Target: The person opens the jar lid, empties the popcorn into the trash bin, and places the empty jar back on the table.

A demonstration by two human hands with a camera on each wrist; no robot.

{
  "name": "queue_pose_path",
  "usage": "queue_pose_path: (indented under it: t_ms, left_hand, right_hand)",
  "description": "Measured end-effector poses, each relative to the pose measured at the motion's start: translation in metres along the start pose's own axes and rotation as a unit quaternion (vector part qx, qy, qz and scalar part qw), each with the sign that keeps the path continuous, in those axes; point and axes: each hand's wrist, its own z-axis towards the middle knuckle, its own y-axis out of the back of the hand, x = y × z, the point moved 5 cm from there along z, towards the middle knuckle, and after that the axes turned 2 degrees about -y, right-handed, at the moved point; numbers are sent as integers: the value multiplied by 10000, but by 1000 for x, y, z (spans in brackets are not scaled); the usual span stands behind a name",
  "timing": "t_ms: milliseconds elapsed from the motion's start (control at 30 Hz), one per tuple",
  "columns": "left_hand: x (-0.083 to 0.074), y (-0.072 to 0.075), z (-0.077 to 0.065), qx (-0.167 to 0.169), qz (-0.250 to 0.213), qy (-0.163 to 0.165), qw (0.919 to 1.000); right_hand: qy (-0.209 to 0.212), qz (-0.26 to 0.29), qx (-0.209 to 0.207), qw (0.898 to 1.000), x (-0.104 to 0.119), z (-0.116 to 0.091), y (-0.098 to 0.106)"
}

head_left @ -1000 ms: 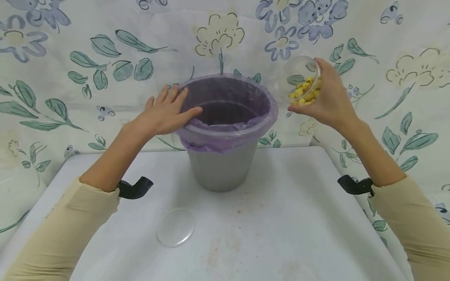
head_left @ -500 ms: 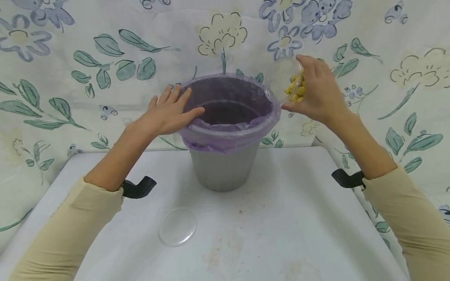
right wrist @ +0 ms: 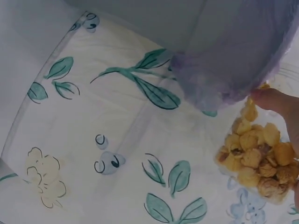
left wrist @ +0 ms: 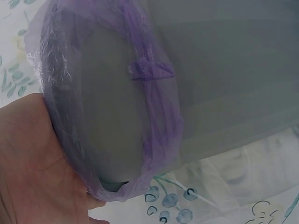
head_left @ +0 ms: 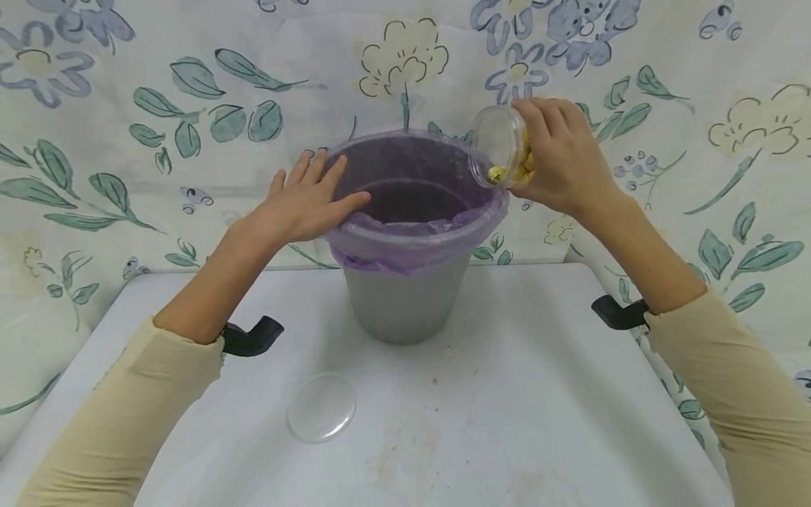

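Observation:
My right hand (head_left: 564, 156) grips a clear plastic tub (head_left: 497, 137) tilted on its side, its mouth over the right rim of the bin. Yellow popcorn (head_left: 521, 167) lies toward the tub's lower side; the right wrist view shows more of the popcorn (right wrist: 261, 156) through the clear wall. On the left rim of the grey bin (head_left: 405, 303) rests my left hand (head_left: 294, 204), fingers spread and straight. A purple bag (head_left: 405, 255) lines the bin and folds down over its rim. The left wrist view has my palm (left wrist: 37, 158) against the bagged rim. The bin's bottom is dark.
A clear round lid (head_left: 322, 408) lies on the white table (head_left: 507, 394), in front of the bin and to its left. Small brown specks and stains dot the tabletop. Behind the bin hangs a floral cloth (head_left: 285, 42).
My right hand has moved left with the tub and tipped it further, bringing its mouth over the bin's right rim. The left hand stays on the left rim.

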Motion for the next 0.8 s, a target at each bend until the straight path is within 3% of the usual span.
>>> queue_pose_path:
  t_ms: [800]
  left_hand:
    - [0,0,0,63,51,58,10000]
  right_hand:
    - [900,-466,-545,9934,12,12,-2]
